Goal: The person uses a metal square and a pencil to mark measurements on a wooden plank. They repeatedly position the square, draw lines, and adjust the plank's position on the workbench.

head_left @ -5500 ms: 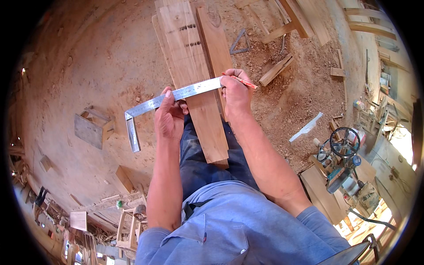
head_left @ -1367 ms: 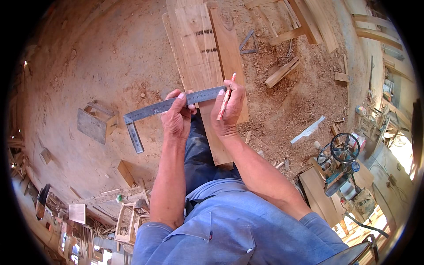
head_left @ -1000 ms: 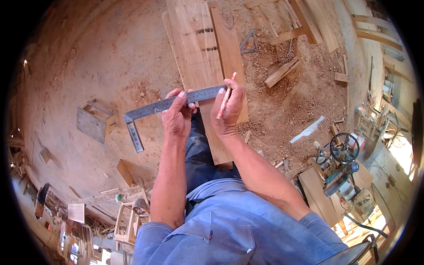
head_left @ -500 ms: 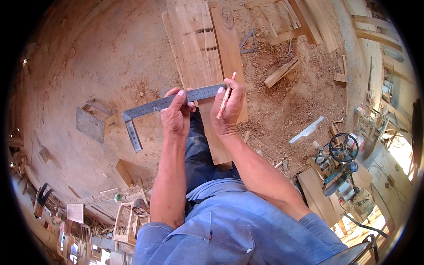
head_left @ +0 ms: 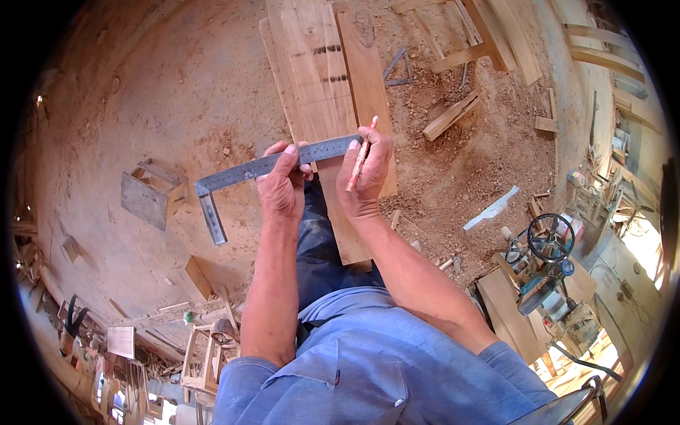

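Observation:
Across the boards I hold up a grey metal L-shaped square (head_left: 241,173) with both hands. My left hand (head_left: 282,190) grips its long blade near the middle, thumb on top. The short arm hangs from the far left end, pointing down toward me. At the blade's right end my right hand (head_left: 368,173) pinches the tip with its thumb. A red and white pencil (head_left: 363,157) is also held in that hand, slanting across the fingers. Beneath lie long wooden boards (head_left: 322,117) with dark marks, stretching away from me; one narrower board (head_left: 347,219) reaches back toward my lap.
A small wooden stool (head_left: 145,198) rests on the dirt floor at left. To the right lie a metal triangle (head_left: 400,69), a wood offcut (head_left: 452,117) and a pale strip (head_left: 491,209). A machine with a black handwheel (head_left: 551,237) stands at lower right.
My hands, the square and the pencil stay almost in place; the square's left end dips very slightly. A dark shape at the far lower left has shifted.

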`<state>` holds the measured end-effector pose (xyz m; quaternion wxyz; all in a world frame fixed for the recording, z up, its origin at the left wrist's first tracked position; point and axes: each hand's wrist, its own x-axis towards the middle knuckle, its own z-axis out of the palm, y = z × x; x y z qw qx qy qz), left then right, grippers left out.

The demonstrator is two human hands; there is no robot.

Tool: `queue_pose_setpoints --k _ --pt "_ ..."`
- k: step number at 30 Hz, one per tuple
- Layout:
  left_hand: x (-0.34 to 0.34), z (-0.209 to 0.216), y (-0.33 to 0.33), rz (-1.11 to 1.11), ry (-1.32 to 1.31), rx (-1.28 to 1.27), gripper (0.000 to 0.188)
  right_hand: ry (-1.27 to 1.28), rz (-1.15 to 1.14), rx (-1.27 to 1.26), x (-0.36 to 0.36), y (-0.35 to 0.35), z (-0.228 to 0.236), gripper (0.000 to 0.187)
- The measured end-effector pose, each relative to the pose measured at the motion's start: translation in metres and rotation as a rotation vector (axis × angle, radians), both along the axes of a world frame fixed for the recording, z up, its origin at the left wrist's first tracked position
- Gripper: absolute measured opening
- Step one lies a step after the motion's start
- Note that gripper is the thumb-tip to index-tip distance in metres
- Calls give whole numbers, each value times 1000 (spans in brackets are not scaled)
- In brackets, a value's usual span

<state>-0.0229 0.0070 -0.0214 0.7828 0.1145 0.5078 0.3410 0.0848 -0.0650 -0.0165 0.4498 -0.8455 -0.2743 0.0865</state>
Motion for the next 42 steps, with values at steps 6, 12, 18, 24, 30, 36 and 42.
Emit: queue_pose_setpoints --k 6,12,18,24,30,36,42 --pt "0 -1 0 0 28 13 30 10 -11 1 0 0 1 27" --pt "2 -1 0 13 19 27 30 3 -20 20 0 0 -2 27" --pt "3 3 2 -16 77 21 30 26 -34 42 -1 1 -3 29" --pt "5 5 1 -13 97 20 30 86 -24 103 1 -3 -3 31" --pt "8 11 3 -25 129 38 31 181 -36 148 1 -8 -7 32" --pt "14 22 8 -12 158 -11 29 224 -39 149 2 -12 -12 32" --pt "16 27 8 6 166 -41 29 208 -47 139 1 -11 -9 32"
